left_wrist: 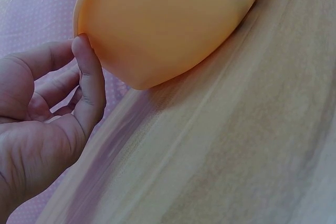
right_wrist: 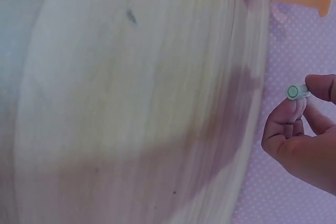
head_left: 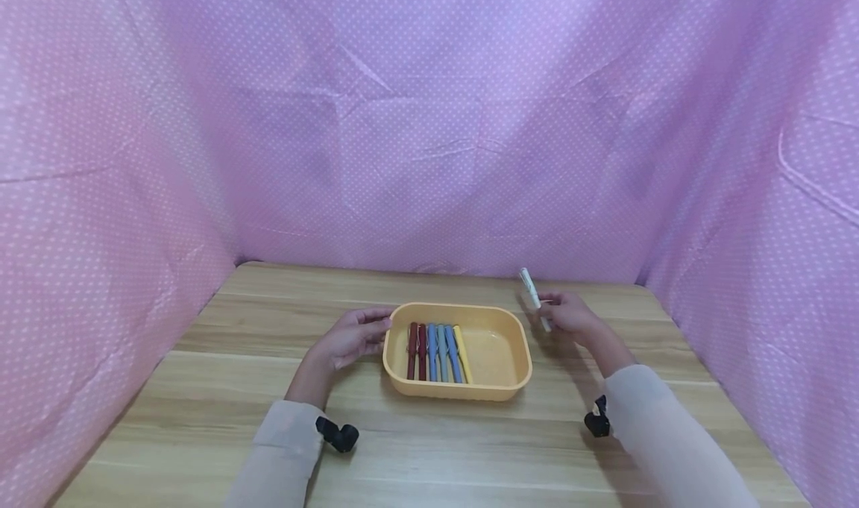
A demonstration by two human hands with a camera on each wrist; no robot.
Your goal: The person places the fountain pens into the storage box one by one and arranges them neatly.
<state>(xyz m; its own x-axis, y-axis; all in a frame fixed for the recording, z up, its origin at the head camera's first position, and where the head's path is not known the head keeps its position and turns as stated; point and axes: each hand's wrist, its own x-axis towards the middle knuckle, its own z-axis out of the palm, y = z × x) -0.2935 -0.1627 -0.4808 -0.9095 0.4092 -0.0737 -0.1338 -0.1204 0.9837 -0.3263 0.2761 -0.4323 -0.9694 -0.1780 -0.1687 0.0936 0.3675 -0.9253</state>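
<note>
A shallow yellow-orange plastic tray [head_left: 499,392] sits on the table in front of me. My left hand [head_left: 354,336] pinches its left rim, the thumb tip right at the edge in the left wrist view. Side by side in the tray's left half lie several pens: dark red [head_left: 422,351], blue [head_left: 432,353], grey-green [head_left: 442,353] and yellow [head_left: 462,353]. Beyond the tray's right end, my right hand [head_left: 569,315] holds a whitish pen [head_left: 530,288] between thumb and fingers, tilted with its upper end to the left. Its round pale green end [right_wrist: 292,92] faces the right wrist camera.
The wood-patterned table [head_left: 416,456] reaches back to a pink-purple dotted cloth [head_left: 429,157], which hangs behind it and along both sides. Black wrist cameras sit at the left cuff [head_left: 338,435] and the right cuff [head_left: 597,418].
</note>
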